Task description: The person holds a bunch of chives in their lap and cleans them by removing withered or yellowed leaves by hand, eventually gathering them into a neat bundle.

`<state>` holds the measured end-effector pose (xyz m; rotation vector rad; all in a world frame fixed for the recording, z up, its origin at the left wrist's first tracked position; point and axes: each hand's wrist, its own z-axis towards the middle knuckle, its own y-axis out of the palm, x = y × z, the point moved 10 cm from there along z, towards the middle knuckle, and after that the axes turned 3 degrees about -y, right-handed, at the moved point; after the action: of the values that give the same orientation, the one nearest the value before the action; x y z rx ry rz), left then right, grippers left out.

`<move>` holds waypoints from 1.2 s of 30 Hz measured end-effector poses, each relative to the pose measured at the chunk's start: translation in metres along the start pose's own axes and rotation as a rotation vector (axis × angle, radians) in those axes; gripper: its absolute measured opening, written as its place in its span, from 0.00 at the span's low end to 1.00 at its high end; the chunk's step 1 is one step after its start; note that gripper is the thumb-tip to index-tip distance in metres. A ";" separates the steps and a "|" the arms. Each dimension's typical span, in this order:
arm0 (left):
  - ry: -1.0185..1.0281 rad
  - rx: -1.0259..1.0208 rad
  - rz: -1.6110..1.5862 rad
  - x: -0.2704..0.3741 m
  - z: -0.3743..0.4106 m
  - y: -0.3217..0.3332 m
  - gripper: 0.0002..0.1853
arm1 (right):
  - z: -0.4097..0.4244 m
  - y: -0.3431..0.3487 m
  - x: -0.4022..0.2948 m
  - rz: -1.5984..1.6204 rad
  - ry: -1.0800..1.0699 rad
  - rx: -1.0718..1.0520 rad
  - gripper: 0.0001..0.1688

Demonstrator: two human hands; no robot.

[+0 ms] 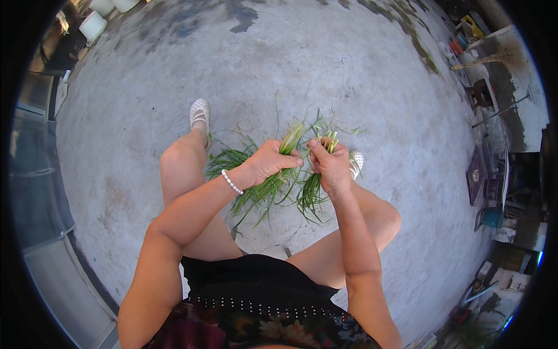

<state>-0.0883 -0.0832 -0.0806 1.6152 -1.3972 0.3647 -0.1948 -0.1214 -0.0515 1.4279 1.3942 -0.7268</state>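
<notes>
My left hand [275,160], with a beaded bracelet [232,182] at its wrist, is closed around a bunch of long thin green stalks [266,188]. The pale, ragged ends of that bunch point up and away from me. Close to its right, my right hand [330,163] grips a second bunch of green stalks [310,195], whose whitish ends stick up above the thumb while the dark green leaves hang below. More green leaves [226,159] lie on the concrete ground under and left of my left hand. Some loose blades are scattered just beyond both hands.
My feet, in white perforated shoes [200,109], rest on the concrete ground [270,65] on either side. White buckets [93,27] stand at the far left. Along the right edge are a straw broom [497,59], a rake [508,109] and a teal container [492,217].
</notes>
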 end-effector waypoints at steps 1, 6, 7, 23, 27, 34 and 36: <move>0.004 -0.002 0.008 0.003 -0.001 0.002 0.04 | 0.002 -0.008 0.000 0.011 -0.016 0.064 0.07; -0.021 -0.034 -0.071 0.009 -0.001 0.006 0.05 | 0.009 -0.049 -0.015 0.157 -0.112 0.322 0.07; -0.023 -0.033 -0.090 0.007 -0.001 0.005 0.05 | 0.010 -0.060 -0.018 0.200 -0.135 0.373 0.08; -0.043 -0.004 0.222 -0.004 -0.003 -0.010 0.07 | 0.015 -0.078 -0.038 0.378 -0.225 0.232 0.10; -0.109 0.061 0.375 -0.014 0.000 -0.034 0.06 | 0.009 -0.115 -0.052 0.414 -0.326 0.378 0.10; -0.078 0.538 0.337 -0.019 -0.003 -0.137 0.04 | -0.013 -0.138 -0.078 0.460 -0.462 0.498 0.11; 0.022 0.635 0.185 -0.012 -0.007 -0.149 0.04 | -0.015 -0.142 -0.082 0.458 -0.494 0.496 0.11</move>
<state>0.0431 -0.0840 -0.1523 1.9685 -1.5061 1.0122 -0.3488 -0.1575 -0.0039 1.7103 0.4927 -1.0691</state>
